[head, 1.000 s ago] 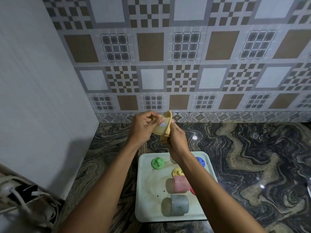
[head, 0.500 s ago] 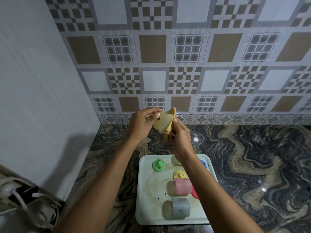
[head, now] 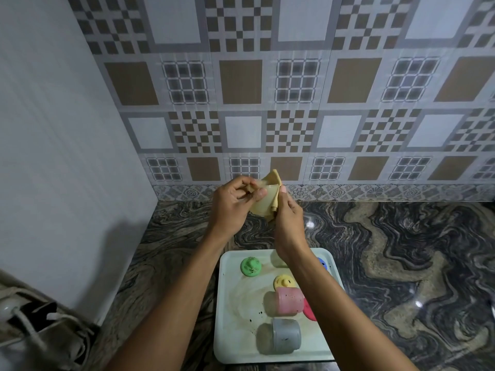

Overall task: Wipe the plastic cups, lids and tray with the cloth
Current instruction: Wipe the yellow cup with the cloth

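Observation:
Above the counter, my left hand (head: 231, 207) grips a pale translucent plastic cup (head: 263, 203), thumb across its side. My right hand (head: 290, 214) presses a yellow cloth (head: 273, 179) against the cup's right side; the cloth pokes up above the cup and hangs below it. Below my arms a white tray (head: 233, 333) holds a green lid (head: 250, 266), a yellow lid (head: 283, 281), a pink cup (head: 289, 301) and a grey cup (head: 285, 336), both lying on their sides. My right forearm partly hides a blue lid (head: 323, 263) and a red lid (head: 309, 313).
The tray lies on a dark marbled counter (head: 401, 263) that meets a patterned tile wall (head: 294, 103) at the back and a plain white wall (head: 67, 156) on the left. A bag with cords (head: 32, 325) sits at the bottom left.
Both hands stayed raised over the counter's back edge. The cup has turned in my left hand, and the cloth has shifted around its right side.

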